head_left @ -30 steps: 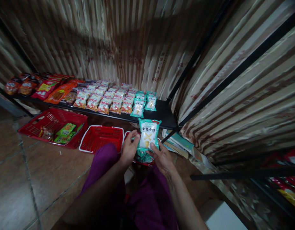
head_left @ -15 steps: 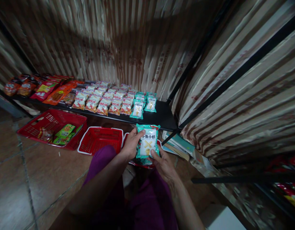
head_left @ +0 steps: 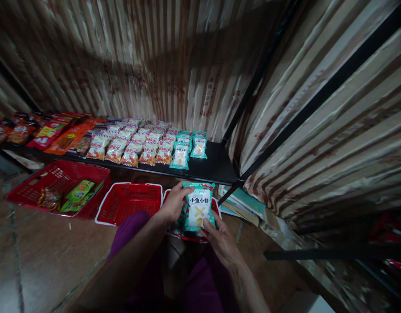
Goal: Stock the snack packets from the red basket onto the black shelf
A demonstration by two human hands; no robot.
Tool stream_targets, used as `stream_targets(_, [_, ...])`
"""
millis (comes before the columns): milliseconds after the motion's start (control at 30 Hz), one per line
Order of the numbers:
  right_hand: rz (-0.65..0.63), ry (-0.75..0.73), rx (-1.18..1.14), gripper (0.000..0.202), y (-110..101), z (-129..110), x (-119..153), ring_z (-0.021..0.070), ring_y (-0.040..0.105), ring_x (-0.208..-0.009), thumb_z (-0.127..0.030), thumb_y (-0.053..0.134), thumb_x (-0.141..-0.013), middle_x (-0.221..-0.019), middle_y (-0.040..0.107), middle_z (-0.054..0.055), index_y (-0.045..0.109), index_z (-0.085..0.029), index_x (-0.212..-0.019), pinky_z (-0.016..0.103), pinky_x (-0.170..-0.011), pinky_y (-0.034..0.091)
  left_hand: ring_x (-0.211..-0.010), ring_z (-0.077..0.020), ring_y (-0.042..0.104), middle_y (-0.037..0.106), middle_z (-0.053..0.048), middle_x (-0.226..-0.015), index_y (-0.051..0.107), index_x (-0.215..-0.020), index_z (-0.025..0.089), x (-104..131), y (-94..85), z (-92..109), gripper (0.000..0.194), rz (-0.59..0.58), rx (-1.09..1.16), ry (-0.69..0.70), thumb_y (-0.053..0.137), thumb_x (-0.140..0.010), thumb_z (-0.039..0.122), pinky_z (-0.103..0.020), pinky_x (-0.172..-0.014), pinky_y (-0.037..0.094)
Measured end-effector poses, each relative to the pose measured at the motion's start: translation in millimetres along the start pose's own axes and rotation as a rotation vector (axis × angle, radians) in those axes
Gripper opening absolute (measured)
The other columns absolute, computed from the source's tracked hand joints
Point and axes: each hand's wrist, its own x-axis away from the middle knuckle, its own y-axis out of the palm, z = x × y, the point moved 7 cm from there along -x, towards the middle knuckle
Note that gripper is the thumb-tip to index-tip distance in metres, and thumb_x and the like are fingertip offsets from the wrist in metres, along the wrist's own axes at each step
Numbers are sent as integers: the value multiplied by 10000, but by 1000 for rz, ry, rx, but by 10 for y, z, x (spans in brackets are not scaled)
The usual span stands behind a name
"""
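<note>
Between my two hands I hold a teal and white snack bag upright, its printed front facing me. My left hand grips its upper left edge, thumb across the front. At the lower right, my right hand pinches the bag with its thumb on the front. Beneath it is a red basket with more teal bags, mostly hidden by the held one. Beyond my hands, several matching teal bags stand at the right of the packs on a black shelf.
White and orange snack bags fill the shelf's middle, with red and orange packs farther left. Below are a red basket and another red basket holding green packs. Books lie beside a black metal post.
The view has shifted, so the shelf and baskets appear lower and farther left. Both hands still hold the teal bag, which appears slightly lower and more squarely facing me.
</note>
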Motion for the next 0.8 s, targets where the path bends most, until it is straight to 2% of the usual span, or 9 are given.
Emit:
stream_targets(167, [96, -12, -40, 536, -92, 4, -88, 209, 640, -954, -382, 821, -603, -1097, 679, 31, 646, -280, -1100, 395, -863, 503, -596, -130, 594, 625, 37, -644, 586, -775, 184, -195, 95, -163, 298, 23, 186, -21, 758, -563, 303, -245, -618, 461])
stream_targets(300, [135, -11, -56, 581, -161, 39, -224, 207, 643, -944, -380, 835, -579, -1035, 698, 25, 641, -274, -1117, 402, -871, 509, -532, -105, 561, 599, 52, -589, 574, -721, 176, -358, 110, -231, 314, 73, 210, -30, 781, -526, 309, -218, -558, 432])
stream_targets(467, [152, -7, -89, 536, -212, 79, -390, 214, 650, -947, -366, 841, -572, -1005, 708, 26, 657, -259, -1064, 404, -870, 512, -509, -102, 547, 580, 52, -570, 578, -723, 180, -557, 98, -327, 343, 109, 182, -71, 793, -512, 343, -212, -521, 413])
stream_targets(567, [190, 2, -87, 544, -256, 73, -462, 210, 652, -936, -365, 849, -555, -1008, 709, 25, 658, -254, -1052, 390, -859, 518, -557, -110, 571, 606, 33, -619, 602, -761, 178, -634, 104, -363, 383, 99, 156, -78, 797, -527, 410, -223, -562, 436])
stream_targets(667, [222, 2, -85, 590, -305, 23, -536, 208, 656, -908, -379, 856, -531, -979, 714, 18, 649, -265, -1072, 388, -841, 526, -671, -130, 615, 656, -6, -739, 629, -815, 172, -657, 144, -365, 399, 38, 112, -63, 774, -578, 458, -237, -650, 463])
stream_targets(800, [225, -26, -82, 537, -374, -106, -690, 198, 658, -881, -393, 843, -547, -965, 712, 3, 662, -290, -1041, 376, -829, 527, -843, -183, 639, 682, -64, -898, 636, -926, 164, -649, 174, -429, 455, -28, 23, -75, 776, -599, 448, -288, -775, 476])
